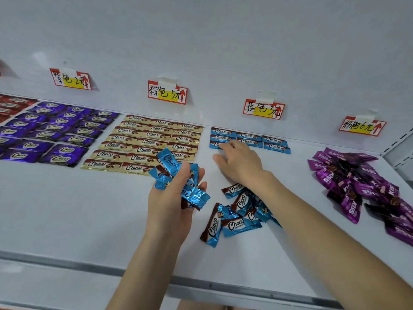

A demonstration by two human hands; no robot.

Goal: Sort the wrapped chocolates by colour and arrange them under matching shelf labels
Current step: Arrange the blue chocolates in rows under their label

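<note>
- While the left hand point(176, 198) grips a bunch of blue foil-wrapped chocolates point(172, 168) above the white metal shelf point(89, 209), thumb and curled fingers closed round the wrappers, the right hand point(239, 162) reaches toward the back wall.
- That right hand lies palm down, fingers fairly straight and thumb spread wide, its fingertips touching the near-left wrapper of the blue rows point(257, 139).
- These blue rows lie flat and side by side, directly below the red-bordered, yellow-patched blue label point(263, 109) taped to the wall.
- A loose heap of blue chocolates point(234, 218) lies nearer the shelf's front edge, partly under the right forearm and just beside the left hand.
- Gold-wrapped chocolates point(145, 142) fill a neat block of three columns under their own handwritten label point(167, 92), just left of the blue rows.
- Violet-wrapped chocolates point(49, 130) lie in ranks farther left, below a third label point(71, 78), with red-wrapped ones point(11, 106) at the frame's edge.
- Magenta-wrapped chocolates point(357, 180) sit in an unsorted pile at far right, under a fourth label point(362, 126), well apart from both hands.
</note>
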